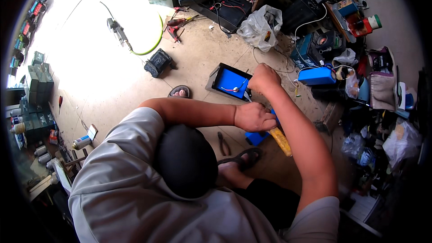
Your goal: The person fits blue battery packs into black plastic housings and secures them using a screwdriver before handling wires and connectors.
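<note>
While the left hand [254, 117] curls around a yellow handle [281, 143], right hand [264, 79] balled up, at the black box [214, 81]

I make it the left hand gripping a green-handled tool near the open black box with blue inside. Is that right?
Not quite: the head view shows a yellow-handled tool, not a green one. The left hand does grip it near the open black box with blue inside.
</note>
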A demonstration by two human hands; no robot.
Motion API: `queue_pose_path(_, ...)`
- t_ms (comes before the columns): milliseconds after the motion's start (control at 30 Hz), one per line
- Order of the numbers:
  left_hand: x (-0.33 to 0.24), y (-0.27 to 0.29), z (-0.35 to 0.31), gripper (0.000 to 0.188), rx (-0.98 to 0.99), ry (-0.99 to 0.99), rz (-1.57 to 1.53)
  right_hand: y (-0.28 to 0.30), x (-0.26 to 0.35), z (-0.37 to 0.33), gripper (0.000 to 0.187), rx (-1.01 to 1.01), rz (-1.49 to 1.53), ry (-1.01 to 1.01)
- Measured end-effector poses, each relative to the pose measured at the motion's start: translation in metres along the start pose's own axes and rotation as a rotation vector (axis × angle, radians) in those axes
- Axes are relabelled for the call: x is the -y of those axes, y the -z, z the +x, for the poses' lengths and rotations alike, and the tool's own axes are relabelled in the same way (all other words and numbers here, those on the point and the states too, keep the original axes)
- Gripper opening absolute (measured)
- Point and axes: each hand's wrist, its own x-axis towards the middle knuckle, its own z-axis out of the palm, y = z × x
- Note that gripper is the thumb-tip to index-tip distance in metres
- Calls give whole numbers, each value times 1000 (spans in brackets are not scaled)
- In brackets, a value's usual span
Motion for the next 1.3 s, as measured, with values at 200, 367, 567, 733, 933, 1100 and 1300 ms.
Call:
queue_pose_path(200, 1, 0, 5, 20, -77, -18, 1, -20, -21, 14, 17, 285, 700, -62)
queue_pose_path(367, -1, 6, 9, 19, -103, -37, 31, -13, -22, 14, 18, 306, 832, -141)
queue_pose_path(567, -1, 4, 8, 23, -49, 1, -8, -24, -18, 25, 15, 234, 686, -155)
queue_pose_path(733, 3, 0, 5, 30, -74, 3, -38, -18, 1, 25, 14, 204, 377, -180)
queue_pose_path(933, 3, 2, 5, 32, -73, -11, -63, -20, 1, 28, 16, 205, 250, -197)
queue_pose_path(1100, 3, 1, 5, 26, -24, 25, -57, -25, -17, 16, 18, 283, 810, -235)
queue_pose_path(1300, -1, 10, 9, 21, -62, 1, -17, 1, -52, -5, 22, 471, 908, -122)
